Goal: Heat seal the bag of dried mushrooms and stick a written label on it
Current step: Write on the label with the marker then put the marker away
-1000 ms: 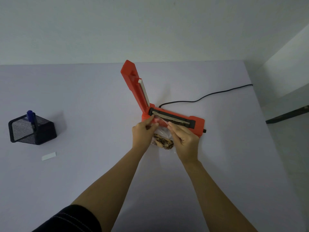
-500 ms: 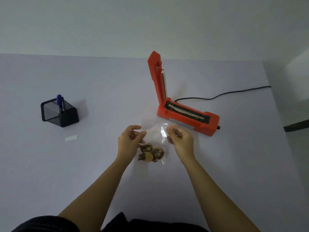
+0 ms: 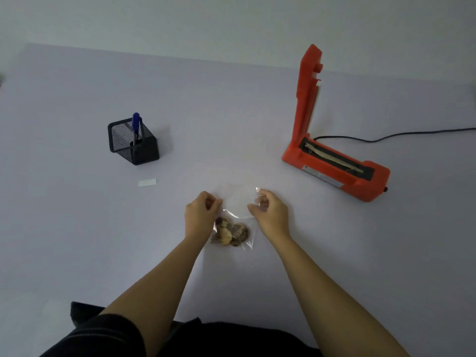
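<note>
I pinch the clear bag [image 3: 238, 202] at its upper corners, left hand [image 3: 199, 216] and right hand [image 3: 270, 215] closed on thin, slippery film. It lies limp on the surface [image 3: 231, 124], near the open heat sealer [image 3: 332, 166]. The dried mushrooms [image 3: 231, 231] seem light, so I hold the edges.

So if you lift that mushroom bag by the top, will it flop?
Probably. The clear bag looks thin and crinkled, so its top should bend. The dried mushrooms sit bunched at the bottom, so that end would likely hang down. It seems light.
</note>
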`<state>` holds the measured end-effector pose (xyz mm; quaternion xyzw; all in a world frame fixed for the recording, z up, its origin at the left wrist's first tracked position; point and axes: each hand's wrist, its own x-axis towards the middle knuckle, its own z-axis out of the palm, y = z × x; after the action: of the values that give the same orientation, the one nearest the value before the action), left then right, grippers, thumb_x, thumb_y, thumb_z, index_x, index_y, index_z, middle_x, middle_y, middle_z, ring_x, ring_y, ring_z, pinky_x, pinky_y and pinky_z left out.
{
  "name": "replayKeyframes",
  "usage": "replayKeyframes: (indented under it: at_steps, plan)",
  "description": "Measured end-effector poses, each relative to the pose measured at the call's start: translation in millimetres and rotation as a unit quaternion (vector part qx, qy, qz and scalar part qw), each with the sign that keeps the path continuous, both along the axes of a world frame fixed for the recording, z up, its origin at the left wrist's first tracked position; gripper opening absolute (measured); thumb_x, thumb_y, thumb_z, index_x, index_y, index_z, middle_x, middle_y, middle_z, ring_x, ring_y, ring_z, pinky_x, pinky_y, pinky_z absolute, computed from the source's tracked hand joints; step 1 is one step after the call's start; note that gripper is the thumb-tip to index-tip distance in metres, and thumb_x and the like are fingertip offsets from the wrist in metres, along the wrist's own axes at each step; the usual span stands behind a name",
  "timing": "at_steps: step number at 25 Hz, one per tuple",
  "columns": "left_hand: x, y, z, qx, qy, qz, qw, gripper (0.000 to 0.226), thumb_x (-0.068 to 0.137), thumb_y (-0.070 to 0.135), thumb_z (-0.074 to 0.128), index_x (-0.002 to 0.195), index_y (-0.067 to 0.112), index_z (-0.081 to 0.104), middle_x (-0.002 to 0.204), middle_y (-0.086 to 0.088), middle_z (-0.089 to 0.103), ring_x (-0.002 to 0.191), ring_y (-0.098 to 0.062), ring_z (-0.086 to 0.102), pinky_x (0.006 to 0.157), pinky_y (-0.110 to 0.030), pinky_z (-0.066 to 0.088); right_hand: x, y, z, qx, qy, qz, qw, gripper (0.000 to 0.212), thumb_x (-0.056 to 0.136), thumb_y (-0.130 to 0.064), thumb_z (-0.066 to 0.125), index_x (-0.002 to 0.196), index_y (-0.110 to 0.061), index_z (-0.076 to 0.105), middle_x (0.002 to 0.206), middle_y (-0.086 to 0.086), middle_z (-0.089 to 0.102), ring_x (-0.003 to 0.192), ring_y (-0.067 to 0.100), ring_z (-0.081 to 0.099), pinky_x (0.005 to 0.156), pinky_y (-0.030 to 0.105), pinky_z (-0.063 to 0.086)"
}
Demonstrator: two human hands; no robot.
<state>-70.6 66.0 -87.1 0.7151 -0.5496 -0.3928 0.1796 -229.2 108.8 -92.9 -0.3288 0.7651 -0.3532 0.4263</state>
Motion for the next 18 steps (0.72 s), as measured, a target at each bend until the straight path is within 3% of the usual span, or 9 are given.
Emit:
replayKeyframes:
  at_steps: [4,7,9,14,16,18]
  plan:
    - [-1.0,-2.0,-2.9,-0.037,-0.057,-0.05,0.996,0.027,0.089,0.028,0.059,0.105,0.008,0.059,0.095,-0.007,0.063,0.089,-0.024,0.059,0.08,-0.035,0.048,-0.8,-4.2,-4.9,0.014,0.098,0.063,0.993,0.054,0.076,-0.016,0.073,0.125,-0.007,0.052,0.12,0.011,0.055,0.111,0.025,0.053,0.096,0.031,0.042]
    - [16.1,-12.5,7.2,-0.085,-0.042,-0.026,0.995,0.036,0.091,0.031,0.056,0.117,0.006,0.056,0.108,-0.009,0.062,0.096,-0.022,0.058,0.087,-0.036,0.049,6.3,-14.0,6.6,-0.034,0.17,0.083,0.981,0.06,0.079,-0.02,0.07,0.132,-0.005,0.045,0.13,0.015,0.046,0.123,0.027,0.041,0.102,0.027,0.031]
    - [36.1,-26.9,21.3,-0.134,-0.016,0.003,0.991,0.03,0.092,0.027,0.055,0.113,0.006,0.059,0.103,-0.008,0.063,0.09,-0.019,0.059,0.084,-0.034,0.05,13.4,-31.9,18.9,-0.101,0.214,0.093,0.967,0.05,0.082,-0.018,0.066,0.128,-0.006,0.05,0.123,0.016,0.05,0.118,0.029,0.045,0.1,0.027,0.033]
    - [110.0,-79.7,63.0,-0.23,0.03,0.106,0.967,0.014,0.092,0.017,0.052,0.096,0.008,0.061,0.09,-0.002,0.059,0.077,-0.012,0.051,0.065,-0.003,0.038,64.0,-112.2,54.6,-0.195,0.215,0.137,0.947,0.028,0.089,-0.016,0.058,0.116,-0.009,0.06,0.113,0.01,0.059,0.107,0.024,0.055,0.094,0.025,0.04]
    - [137.1,-106.0,71.5,-0.227,0.019,0.139,0.964,0.016,0.093,0.016,0.047,0.094,0.008,0.061,0.088,-0.001,0.057,0.077,-0.013,0.049,0.064,-0.005,0.036,92.2,-146.0,68.9,-0.221,0.205,0.156,0.941,0.026,0.091,-0.018,0.056,0.114,-0.009,0.062,0.112,0.008,0.063,0.103,0.02,0.058,0.091,0.027,0.044]
    - [153.1,-131.8,74.1,-0.178,0.001,0.134,0.975,0.022,0.095,0.019,0.04,0.087,0.009,0.059,0.079,-0.001,0.055,0.072,-0.014,0.046,0.061,-0.016,0.034,117.6,-175.1,80.3,-0.225,0.198,0.186,0.936,0.027,0.093,-0.02,0.053,0.117,-0.011,0.061,0.114,0.007,0.064,0.103,0.019,0.058,0.089,0.022,0.041]
